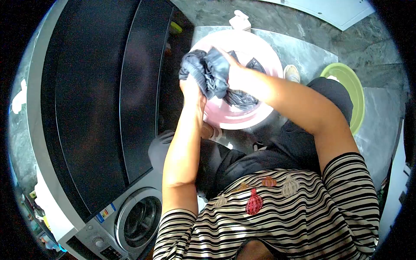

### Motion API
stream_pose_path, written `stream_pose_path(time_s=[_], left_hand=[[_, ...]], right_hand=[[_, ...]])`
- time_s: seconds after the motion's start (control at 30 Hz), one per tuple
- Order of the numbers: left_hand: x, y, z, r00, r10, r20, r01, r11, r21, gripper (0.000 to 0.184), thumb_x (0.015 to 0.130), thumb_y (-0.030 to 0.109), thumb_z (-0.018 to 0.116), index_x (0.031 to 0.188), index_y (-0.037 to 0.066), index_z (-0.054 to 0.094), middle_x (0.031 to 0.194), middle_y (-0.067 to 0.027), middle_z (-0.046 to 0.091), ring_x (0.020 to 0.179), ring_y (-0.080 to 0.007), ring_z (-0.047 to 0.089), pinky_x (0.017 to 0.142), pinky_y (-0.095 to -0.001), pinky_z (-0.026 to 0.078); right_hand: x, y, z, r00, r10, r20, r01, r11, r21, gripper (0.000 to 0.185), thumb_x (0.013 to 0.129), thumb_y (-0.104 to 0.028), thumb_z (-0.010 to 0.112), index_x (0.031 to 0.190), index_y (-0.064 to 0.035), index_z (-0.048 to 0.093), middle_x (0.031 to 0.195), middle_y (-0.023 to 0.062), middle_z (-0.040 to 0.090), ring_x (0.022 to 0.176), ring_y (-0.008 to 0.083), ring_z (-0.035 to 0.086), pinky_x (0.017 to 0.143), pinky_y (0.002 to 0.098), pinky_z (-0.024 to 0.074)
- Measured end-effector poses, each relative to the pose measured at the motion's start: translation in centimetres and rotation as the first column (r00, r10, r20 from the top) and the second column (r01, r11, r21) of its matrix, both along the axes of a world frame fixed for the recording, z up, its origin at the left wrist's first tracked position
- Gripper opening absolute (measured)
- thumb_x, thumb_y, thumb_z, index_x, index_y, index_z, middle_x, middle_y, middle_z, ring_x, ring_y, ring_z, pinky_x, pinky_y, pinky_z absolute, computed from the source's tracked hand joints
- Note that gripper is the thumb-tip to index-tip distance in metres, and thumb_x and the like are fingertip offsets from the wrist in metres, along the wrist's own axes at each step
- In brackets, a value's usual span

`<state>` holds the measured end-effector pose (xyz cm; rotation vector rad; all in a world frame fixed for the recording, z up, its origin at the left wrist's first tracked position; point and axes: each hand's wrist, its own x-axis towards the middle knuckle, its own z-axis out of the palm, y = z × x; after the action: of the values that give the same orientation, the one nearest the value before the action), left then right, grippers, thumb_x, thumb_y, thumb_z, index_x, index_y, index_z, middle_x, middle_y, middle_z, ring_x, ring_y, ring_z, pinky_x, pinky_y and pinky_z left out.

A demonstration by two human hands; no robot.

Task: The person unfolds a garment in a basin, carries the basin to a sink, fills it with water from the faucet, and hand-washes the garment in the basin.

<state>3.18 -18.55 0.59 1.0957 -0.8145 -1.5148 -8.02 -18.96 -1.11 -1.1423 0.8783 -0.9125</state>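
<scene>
A bunched dark blue-grey garment [207,71] is held up over the left part of a wide pink basin [225,120]. My left hand [193,91] grips it from below on the near side, its fingers partly hidden by the folds. On the garment's right side, my right hand [232,69] is closed on the cloth, bright and slightly blurred. More dark cloth [240,100] hangs or lies under my right wrist inside the basin. Another dark piece of cloth [255,65] lies farther back in it. I cannot tell whether these join the held garment.
A dark-fronted cabinet [91,86] stands close at my left, with a front-loading washing machine [138,219] nearer to me. Right of the basin is a green tub [357,93], partly behind my knee. A small white container [239,21] stands beyond the basin on grey marbled tiles [299,45].
</scene>
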Motion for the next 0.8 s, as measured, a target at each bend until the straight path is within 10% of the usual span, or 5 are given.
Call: stream_pose_path(time_s=[0.27, 0.47, 0.53, 0.63, 0.8], left_hand=[[2.2, -1.0, -1.3, 0.885, -0.131, -0.446, 0.232, 0.956, 0.178, 0.045, 0.092, 0.04, 0.046, 0.123, 0.008, 0.047, 0.118, -0.0105, 0.055, 0.103, -0.0223, 0.056, 0.085, -0.0357, 0.05], [-0.5, 2.4, 0.3, 0.991, -0.114, -0.064, 0.129, 0.937, 0.326, 0.041, 0.093, 0.036, 0.045, 0.121, 0.006, 0.051, 0.11, -0.0095, 0.06, 0.099, -0.0201, 0.059, 0.086, -0.0362, 0.049], [0.9, 1.9, -0.9, 0.97, -0.241, -0.031, 0.24, 0.936, 0.259, 0.03, 0.09, 0.026, 0.052, 0.11, 0.005, 0.058, 0.098, -0.009, 0.064, 0.085, -0.0187, 0.063, 0.076, -0.0331, 0.052], [0.9, 1.0, -0.4, 0.981, -0.019, 0.191, -0.027, 0.972, 0.234, 0.021, 0.081, 0.012, 0.059, 0.099, 0.001, 0.062, 0.089, -0.0082, 0.065, 0.075, -0.0162, 0.063, 0.068, -0.0302, 0.052], [3.5, 0.3, -4.2, 0.605, 0.01, 0.796, -0.055, 0.998, 0.029, 0.038, 0.071, 0.011, 0.061, 0.108, -0.001, 0.059, 0.094, -0.0208, 0.065, 0.088, -0.0333, 0.063, 0.081, -0.0354, 0.047]], right_hand=[[5.0, 8.6, 2.8, 0.703, -0.397, -0.589, 0.06, 0.859, -0.508, 0.07, 0.087, -0.041, 0.048, 0.139, -0.0019, 0.025, 0.147, 0.0207, 0.015, 0.137, 0.0392, 0.011, 0.105, 0.0596, 0.0169], [1.7, -0.4, -3.2, 0.541, -0.668, -0.511, -0.04, 0.587, -0.809, 0.043, 0.09, -0.035, 0.045, 0.12, -0.0045, 0.05, 0.127, 0.018, 0.046, 0.12, 0.0314, 0.042, 0.097, 0.0416, 0.0366], [0.3, -2.5, -3.1, 0.929, -0.312, 0.201, 0.169, 0.839, 0.518, 0.038, 0.091, -0.033, 0.043, 0.115, -0.0057, 0.055, 0.116, 0.0188, 0.054, 0.113, 0.0332, 0.049, 0.091, 0.04, 0.0415], [-3.5, -1.2, -9.4, 0.716, -0.293, -0.633, 0.246, 0.955, -0.164, 0.044, 0.09, -0.041, 0.045, 0.108, -0.0035, 0.059, 0.105, 0.0192, 0.062, 0.098, 0.0354, 0.058, 0.085, 0.0412, 0.0459], [-7.3, 6.2, -10.3, 0.039, 0.498, -0.866, -0.211, 0.851, 0.48, 0.048, 0.075, -0.039, 0.061, 0.108, -0.0043, 0.062, 0.117, 0.018, 0.058, 0.11, 0.0298, 0.056, 0.091, 0.0444, 0.0441]])
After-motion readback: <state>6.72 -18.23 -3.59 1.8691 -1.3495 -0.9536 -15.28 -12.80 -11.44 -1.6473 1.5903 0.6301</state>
